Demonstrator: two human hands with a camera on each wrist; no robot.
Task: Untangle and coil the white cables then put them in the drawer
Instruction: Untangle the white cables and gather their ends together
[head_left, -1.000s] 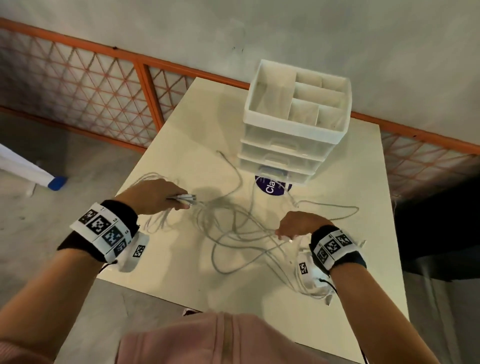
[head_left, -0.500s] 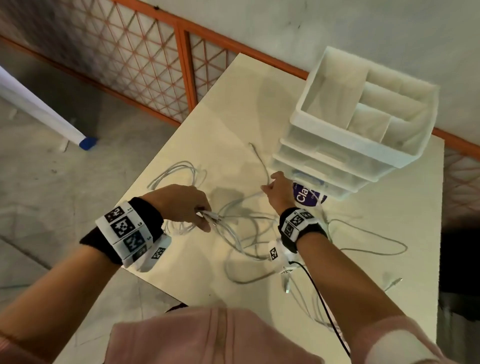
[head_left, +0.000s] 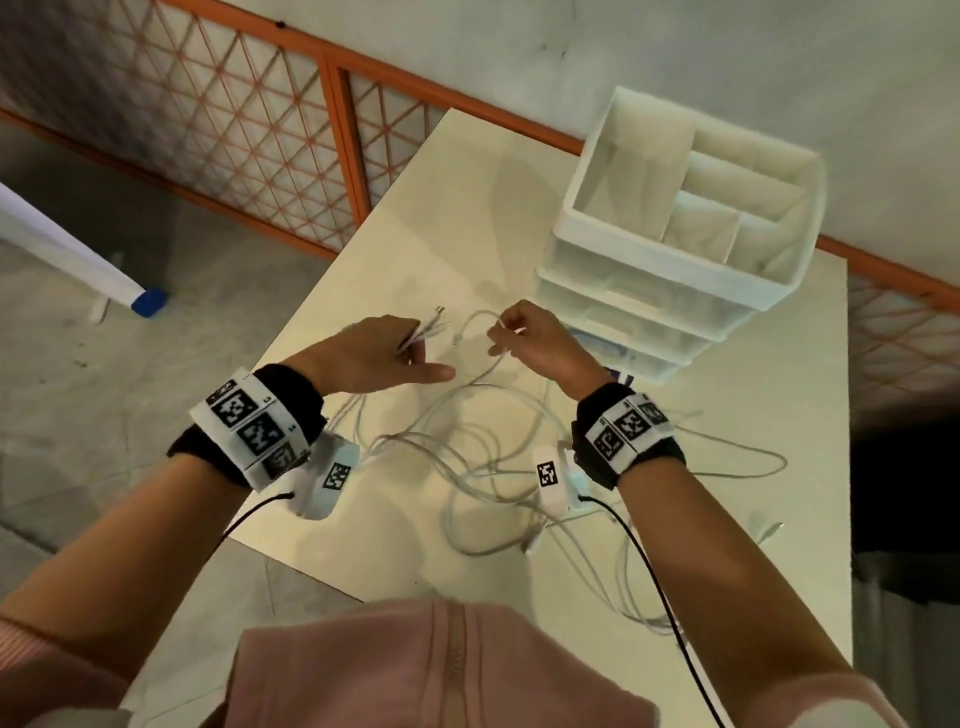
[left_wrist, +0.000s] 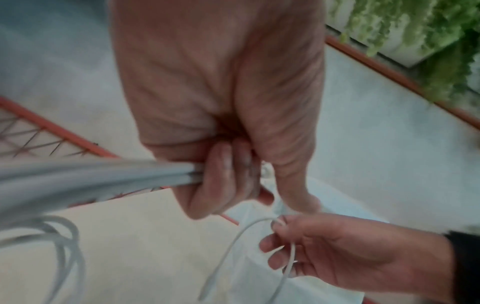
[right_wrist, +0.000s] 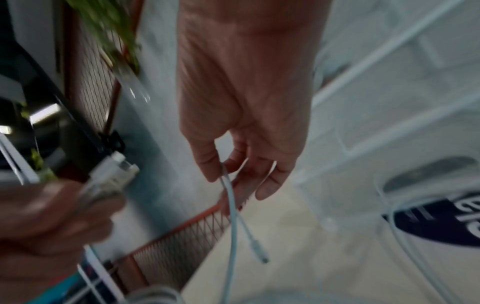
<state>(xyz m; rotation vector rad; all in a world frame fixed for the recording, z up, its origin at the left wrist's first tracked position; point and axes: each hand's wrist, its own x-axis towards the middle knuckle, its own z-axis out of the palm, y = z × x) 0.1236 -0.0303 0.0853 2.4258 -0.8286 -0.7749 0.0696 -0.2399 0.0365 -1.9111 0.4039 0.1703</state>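
Note:
A tangle of white cables (head_left: 467, 457) lies on the cream table (head_left: 415, 218). Raised over it, my left hand (head_left: 387, 353) grips a bundle of cable ends (head_left: 426, 332), their plugs sticking out past the fingers; in the left wrist view the same bundle (left_wrist: 103, 174) runs off to the left. My right hand (head_left: 530, 338) pinches one thin white cable (head_left: 475, 325) just short of its end, and the plug (right_wrist: 257, 253) dangles below the fingers. The white drawer unit (head_left: 675, 249) stands right behind that hand, drawers closed.
A dark round sticker (right_wrist: 441, 222) lies on the table under the drawer unit's front. More cable loops trail toward the table's near right edge (head_left: 649, 597). An orange lattice railing (head_left: 234, 119) runs behind the table; the concrete floor lies to the left.
Both hands have risen off the table and come together near the drawer unit. The right hand now pinches a single cable end; the left still holds its bundle. The head view shifted.

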